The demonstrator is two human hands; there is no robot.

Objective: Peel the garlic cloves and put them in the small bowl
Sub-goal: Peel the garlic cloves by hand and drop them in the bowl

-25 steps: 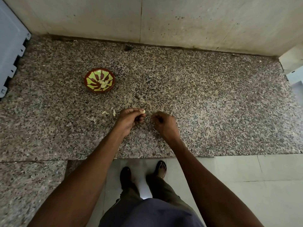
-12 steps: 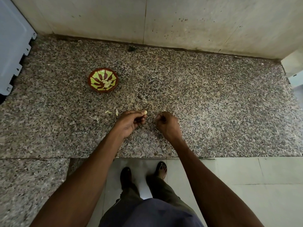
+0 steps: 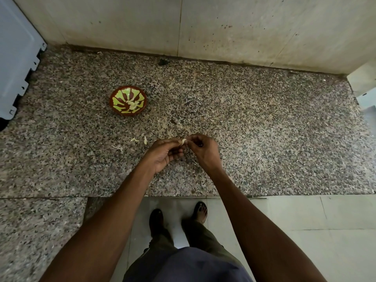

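Nearest the person, at six o'clock, the table [image 3: 284, 139] ended in a straight front edge, with floor tiles and two feet below it. Just beyond that edge the two hands met over the speckled stone. The left hand [image 3: 164, 153] had its fingers curled and pinched a pale garlic clove [image 3: 183, 141] at the tips, palm turned partly up, seemingly to steady the clove. The right hand [image 3: 203, 150], at three o'clock of the left and touching the clove, had its fingers curled onto the clove's end, most likely picking at the skin; whether any skin had come free could not be told.

Loose peels [image 3: 145, 140] lay just at nine to ten o'clock of the hands, probably dropped where they fell. Farther off, at eleven o'clock, the small bowl [image 3: 116, 98] stood well apart, holding a few pale peeled cloves [image 3: 132, 104]. The stone between hands and bowl carried only scraps, so the carry looked unobstructed. A wall [image 3: 244, 27] closed the far edge at twelve o'clock.
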